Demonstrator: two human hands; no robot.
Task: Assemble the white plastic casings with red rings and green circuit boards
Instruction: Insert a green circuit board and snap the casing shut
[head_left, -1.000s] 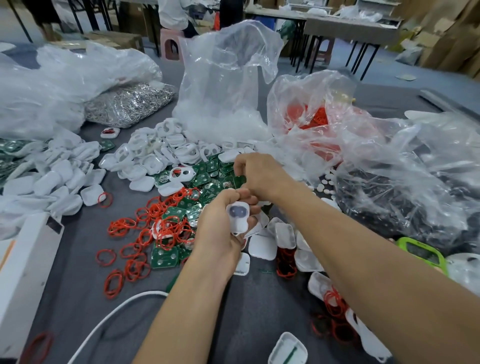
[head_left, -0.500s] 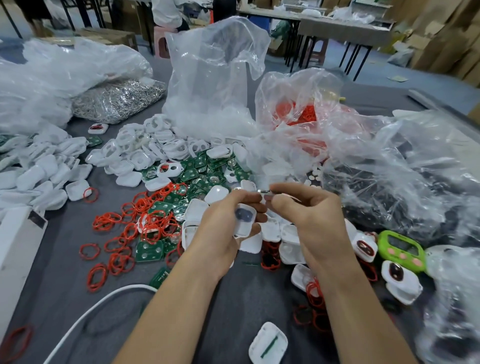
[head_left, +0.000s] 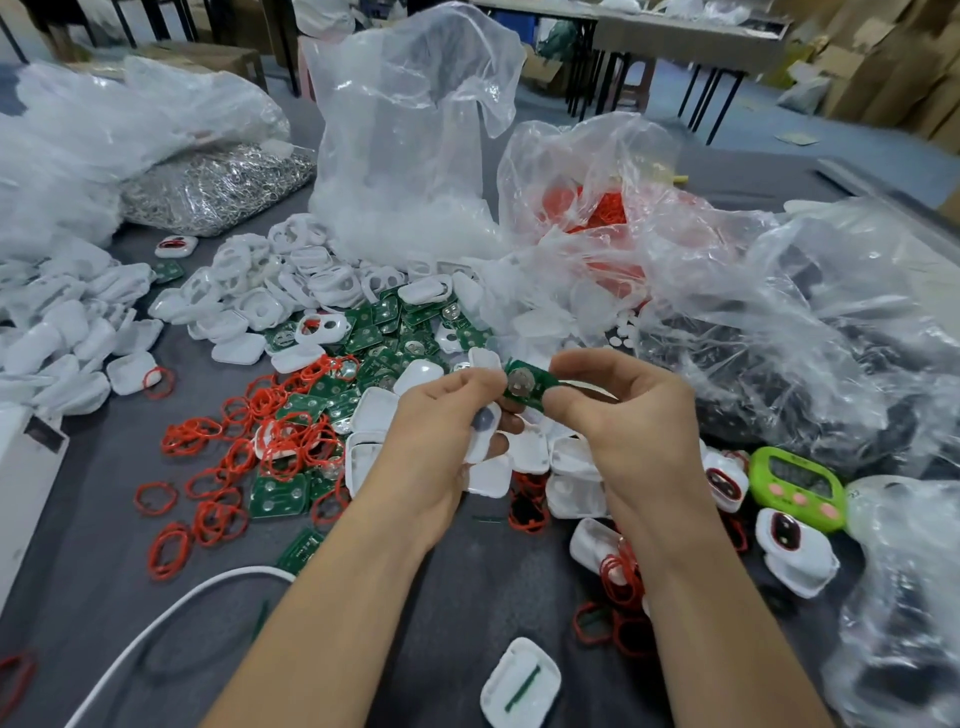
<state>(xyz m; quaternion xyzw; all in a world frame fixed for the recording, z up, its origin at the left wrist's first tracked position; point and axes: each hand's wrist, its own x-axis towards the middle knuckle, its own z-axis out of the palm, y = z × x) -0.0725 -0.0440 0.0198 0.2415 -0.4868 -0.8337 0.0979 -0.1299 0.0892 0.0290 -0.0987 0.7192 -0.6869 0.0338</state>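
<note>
Green circuit board (head_left: 525, 385), picked from the pile (head_left: 387, 325) at twelve o'clock a second ago, now shows its face, pinched by the right hand (head_left: 631, 415) between thumb and forefinger at one o'clock of the white casing (head_left: 484, 434) gripped in the left hand (head_left: 441, 441), probably ready for seating.
</note>
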